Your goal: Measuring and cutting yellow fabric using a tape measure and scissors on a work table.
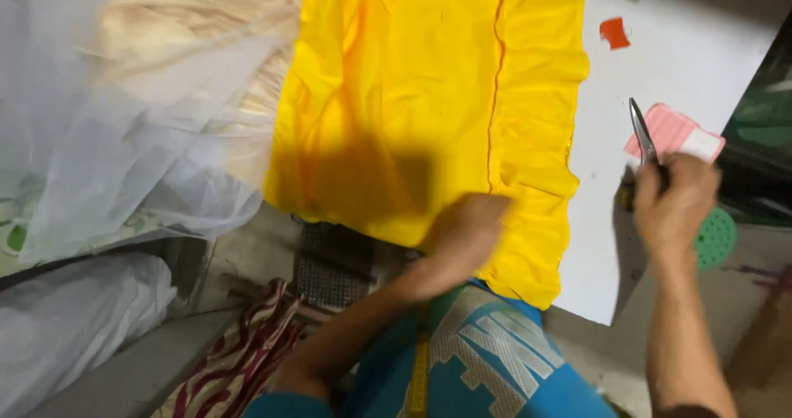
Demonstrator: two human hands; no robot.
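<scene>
Pressing hand: the left hand (462, 232) lies on the near edge of the yellow cloth (412, 96), blurred, so I cannot tell how far its fingers are spread; it grips nothing that shows.
Cutting hand: the right hand (672, 199) is closed around the handles of a pair of scissors (642, 133), over the white board's right part.
Scissors: blades together, pointing away from the person toward the far edge.
Near ground: a blue printed shirt (487, 360) and a yellow measuring tape (419, 377) hanging down it; a striped maroon cloth (239, 360) to the left, below the board.
Yellow cloth: spread flat over the middle of the white board (594, 245), with a seam (493, 80) running near to far and a gathered strip along its right side; its near hem hangs just past the board's near edge.
Right edge: a pink card (676, 133) lies just beyond the right hand, touching the scissor blades in view; a green perforated disc (716, 238) sits off the board.
Open room: a bare band of board between the cloth's right side and the right hand.
Far side: a small red scrap (615, 33) near the far right corner; white sheer fabric (107, 129) piled at the left.
</scene>
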